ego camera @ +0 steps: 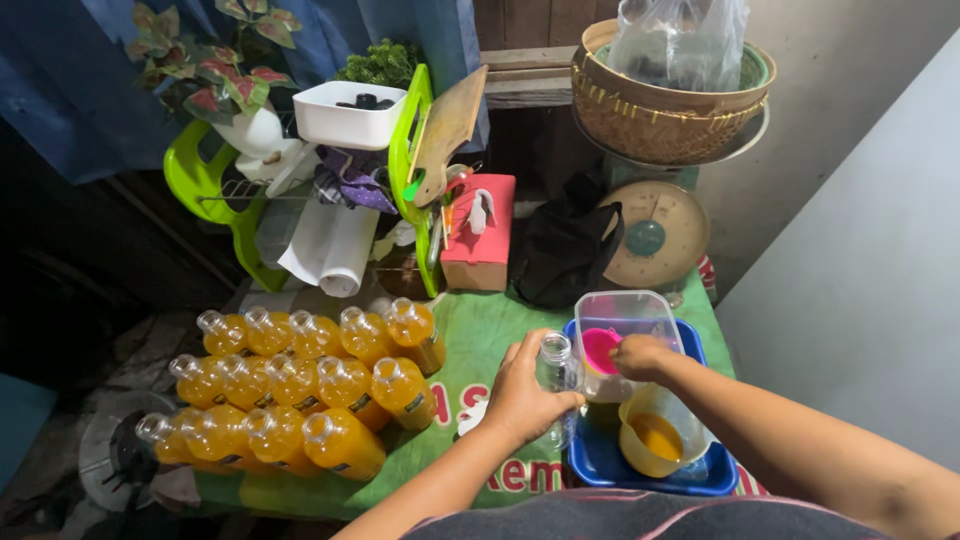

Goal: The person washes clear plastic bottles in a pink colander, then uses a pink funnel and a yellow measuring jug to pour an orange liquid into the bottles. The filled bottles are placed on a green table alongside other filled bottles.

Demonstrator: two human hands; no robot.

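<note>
Green cloth (480, 335) covered the table, with filled orange bottles (300, 390) at lower left. At lower centre, the left hand (520, 395) wrapped around an empty clear bottle (556, 375). Just beside it, the right hand (638, 355) pinched a pink funnel (598, 348) above a blue tray (600, 460).

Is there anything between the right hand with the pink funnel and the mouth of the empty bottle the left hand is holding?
Nothing visible. The right hand holds the pink funnel just right of the empty bottle, gripped by the left hand; its mouth is open and uncovered.
</note>
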